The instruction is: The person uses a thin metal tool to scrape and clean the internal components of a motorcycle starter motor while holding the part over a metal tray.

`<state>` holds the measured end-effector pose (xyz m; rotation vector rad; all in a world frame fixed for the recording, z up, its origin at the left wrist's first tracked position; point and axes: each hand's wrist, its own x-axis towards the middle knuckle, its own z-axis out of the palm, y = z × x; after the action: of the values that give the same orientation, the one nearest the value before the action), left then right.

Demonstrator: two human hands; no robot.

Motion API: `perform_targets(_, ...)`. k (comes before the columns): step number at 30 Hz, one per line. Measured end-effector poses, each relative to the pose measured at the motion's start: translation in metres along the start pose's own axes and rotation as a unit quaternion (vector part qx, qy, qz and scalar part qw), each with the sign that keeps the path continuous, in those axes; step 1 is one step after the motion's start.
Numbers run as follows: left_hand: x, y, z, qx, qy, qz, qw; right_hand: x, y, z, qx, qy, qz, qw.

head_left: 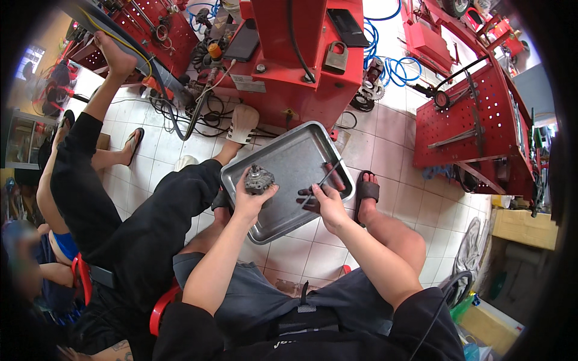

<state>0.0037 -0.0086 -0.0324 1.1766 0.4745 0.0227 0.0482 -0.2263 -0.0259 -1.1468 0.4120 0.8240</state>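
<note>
My left hand [245,203] is closed around a grey cast-metal machine part [258,180] with a short shaft standing up from its top. It holds the part above the left side of a metal tray [286,157]. Over the tray's right side, my right hand [332,210] pinches a thin, dark metal tool [328,174]; its exact kind is unclear. The tool slants up and to the right from my fingers. Dark reflections of the hand and tool show on the tray's shiny bottom.
Beyond the tray rises a red machine stand [283,90] bearing a padlock [336,57] and two phones. A person in black trousers [141,216] sits close on my left. A red perforated tool cart [451,129] stands right. Blue hoses [403,72] and dark cables lie on the tiles.
</note>
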Motion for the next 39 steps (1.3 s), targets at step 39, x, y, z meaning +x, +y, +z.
perform_targets(39,-0.011,0.013,0.002,-0.272,-0.084,-0.162,0.945,-0.072,0.028,0.022,-0.044,-0.123,0.018,0.991)
